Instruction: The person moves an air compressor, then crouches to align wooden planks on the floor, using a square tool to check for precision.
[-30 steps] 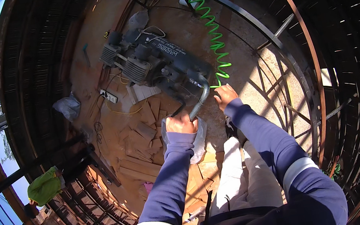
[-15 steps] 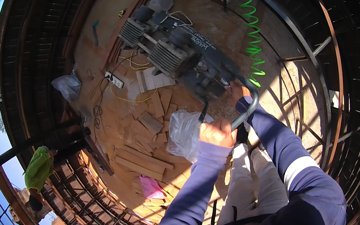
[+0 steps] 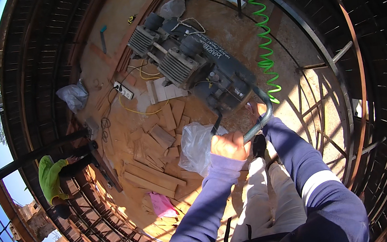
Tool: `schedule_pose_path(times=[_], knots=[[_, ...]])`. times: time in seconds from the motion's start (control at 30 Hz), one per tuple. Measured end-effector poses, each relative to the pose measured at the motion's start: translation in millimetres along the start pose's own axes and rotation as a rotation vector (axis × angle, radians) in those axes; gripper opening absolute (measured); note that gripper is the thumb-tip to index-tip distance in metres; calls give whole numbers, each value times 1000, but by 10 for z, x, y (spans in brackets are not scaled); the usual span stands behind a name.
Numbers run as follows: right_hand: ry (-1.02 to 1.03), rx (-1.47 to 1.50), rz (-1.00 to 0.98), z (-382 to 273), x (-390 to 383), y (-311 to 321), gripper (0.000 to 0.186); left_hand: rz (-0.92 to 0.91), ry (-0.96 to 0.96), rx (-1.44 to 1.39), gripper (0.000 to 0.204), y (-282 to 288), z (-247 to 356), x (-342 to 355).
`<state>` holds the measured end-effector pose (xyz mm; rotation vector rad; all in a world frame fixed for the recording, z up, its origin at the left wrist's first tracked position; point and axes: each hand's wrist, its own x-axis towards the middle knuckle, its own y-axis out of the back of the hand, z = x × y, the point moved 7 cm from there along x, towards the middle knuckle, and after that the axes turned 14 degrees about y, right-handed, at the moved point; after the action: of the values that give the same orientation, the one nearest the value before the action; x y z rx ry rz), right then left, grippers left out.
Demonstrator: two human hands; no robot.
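A dark air compressor (image 3: pixel 176 66) with finned cylinders lies ahead of me, its bent tubular handle (image 3: pixel 266 105) toward me. My left hand (image 3: pixel 229 146) is closed around the end of that handle. My right hand (image 3: pixel 259 111) is just under the handle's far bend, near the lower end of a green coiled hose (image 3: pixel 266 56); its fingers are partly hidden, and I cannot make out what they touch. A crumpled clear plastic bag (image 3: pixel 192 148) is on the ground beside the handle.
Wooden offcuts (image 3: pixel 156 171), a pink cloth (image 3: pixel 163 204) and a power strip (image 3: pixel 123 90) lie left. Curved metal framing (image 3: pixel 331 62) borders the right, with dark slatted walls around. A co-worker in green (image 3: pixel 50 176) bends over at the lower left.
The compressor and handle appear farther right than a second ago. My right hand has left the green hose's end for under the handle, then moved slightly down. The co-worker's posture has shifted.
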<state>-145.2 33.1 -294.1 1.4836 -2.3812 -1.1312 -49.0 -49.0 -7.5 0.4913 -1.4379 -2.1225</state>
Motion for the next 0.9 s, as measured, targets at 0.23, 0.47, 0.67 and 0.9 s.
schedule_pose_path(times=[0.23, 0.47, 0.67, 0.9], knots=[[203, -449, -292, 575, -1433, -59, 17, 11, 29, 35, 30, -4, -83, -70], [74, -872, -686, 1094, -1563, 593, 33, 0, 37, 30, 29, -5, -66, -92], [2, -813, -237, 920, -1336, 1102, 43, 0, -21, 52, 27, -36, -39, -114], [-205, -105, -305, 205, -2297, 134, 42, -9, -40, 135, 25, -80, -5, -52]])
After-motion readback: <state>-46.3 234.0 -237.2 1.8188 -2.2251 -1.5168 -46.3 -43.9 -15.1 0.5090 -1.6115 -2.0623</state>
